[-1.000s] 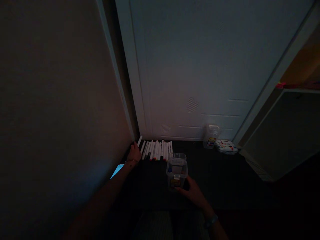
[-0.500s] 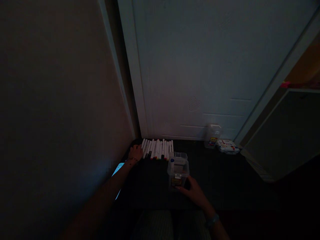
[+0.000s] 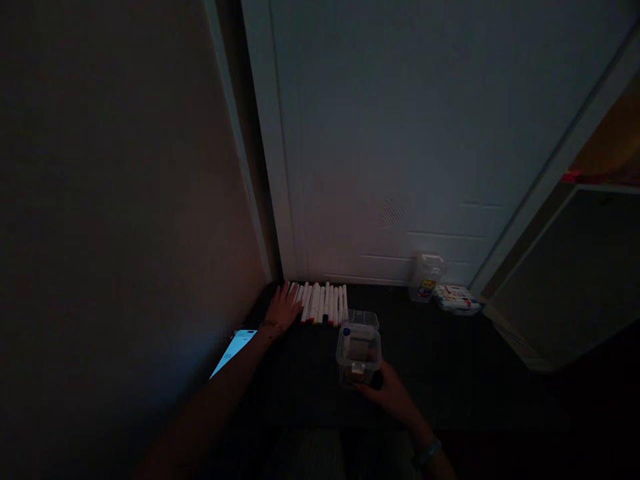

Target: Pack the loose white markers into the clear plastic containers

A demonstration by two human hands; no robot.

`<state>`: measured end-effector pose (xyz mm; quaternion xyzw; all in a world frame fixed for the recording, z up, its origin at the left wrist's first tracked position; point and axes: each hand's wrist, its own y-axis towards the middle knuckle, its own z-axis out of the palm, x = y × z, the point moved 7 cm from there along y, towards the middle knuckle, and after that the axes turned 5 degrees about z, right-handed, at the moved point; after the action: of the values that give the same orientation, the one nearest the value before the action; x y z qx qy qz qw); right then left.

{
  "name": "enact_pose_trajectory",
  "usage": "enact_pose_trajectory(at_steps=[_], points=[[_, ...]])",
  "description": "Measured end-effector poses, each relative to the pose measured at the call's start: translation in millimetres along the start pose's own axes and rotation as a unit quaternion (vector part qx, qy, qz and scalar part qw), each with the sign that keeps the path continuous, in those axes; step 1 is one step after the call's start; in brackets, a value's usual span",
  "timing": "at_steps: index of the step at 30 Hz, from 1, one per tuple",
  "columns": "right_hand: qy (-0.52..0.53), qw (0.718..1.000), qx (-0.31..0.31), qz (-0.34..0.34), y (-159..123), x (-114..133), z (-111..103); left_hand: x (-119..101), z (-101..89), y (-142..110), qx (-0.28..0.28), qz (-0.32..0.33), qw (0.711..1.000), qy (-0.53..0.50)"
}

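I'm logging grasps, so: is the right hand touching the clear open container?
Touching; the head view shows the right hand's fingers against the container's side.

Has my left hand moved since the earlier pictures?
Yes: against the white door, the left hand has shifted right, its fingers now spread over the left end of the marker row.

Only illegible print on the tub [image 3: 355,377], far container [image 3: 426,287] and phone screen [image 3: 233,352]

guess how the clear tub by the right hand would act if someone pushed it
The clear plastic tub looks thin-walled, so probably light and easy to slide. Its walls hold their box shape, suggesting stiffness. The blue-ended marker inside might shift or rattle.
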<state>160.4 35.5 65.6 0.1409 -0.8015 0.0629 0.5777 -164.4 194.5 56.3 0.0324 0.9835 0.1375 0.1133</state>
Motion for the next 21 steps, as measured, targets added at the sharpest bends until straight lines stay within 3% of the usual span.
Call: enact_pose_trajectory(at_steps=[8, 21], points=[[-0.011, 1.0, -0.025, -0.004, 3, -11, 0, -14, 11.0, -2, 0.052, 0.009, 0.998, 0.036], [0.001, 1.0, -0.004, -0.001, 2, 0, 1, 10, 0.8, -6, 0.043, -0.012, 0.999, 0.007]])
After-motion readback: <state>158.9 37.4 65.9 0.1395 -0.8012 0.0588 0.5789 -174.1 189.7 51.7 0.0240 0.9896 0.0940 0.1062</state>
